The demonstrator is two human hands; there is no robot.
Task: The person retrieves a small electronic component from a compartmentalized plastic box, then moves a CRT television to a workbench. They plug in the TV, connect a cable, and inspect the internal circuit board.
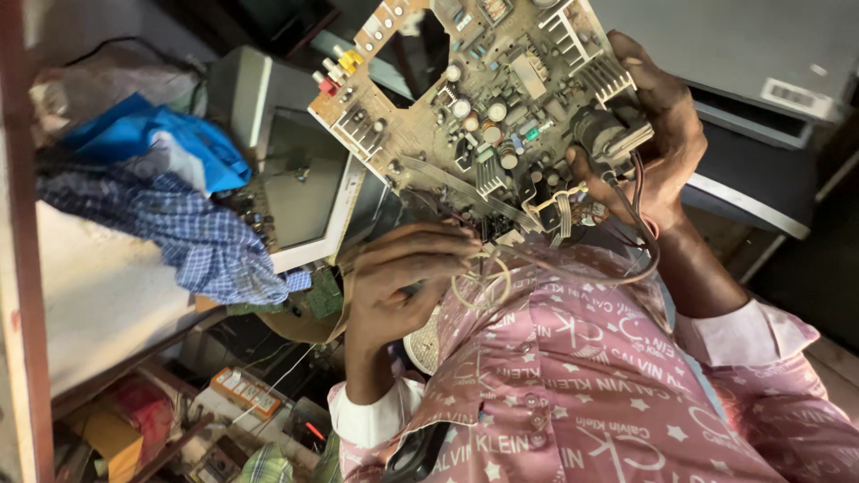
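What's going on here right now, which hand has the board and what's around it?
A person in a pink patterned shirt holds up a brown circuit board crowded with parts. The right hand grips its edge by a black component with brown wires trailing off. The left hand pinches thin wires at the lower edge. Beside them sit a small white monitor and a blue checked cloth.

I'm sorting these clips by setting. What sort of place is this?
Likely an electronics repair shop: two hands hold up a bare circuit board crowded with components, an old monitor with a white frame stands beside it, and loose parts and a small meter clutter the bench.
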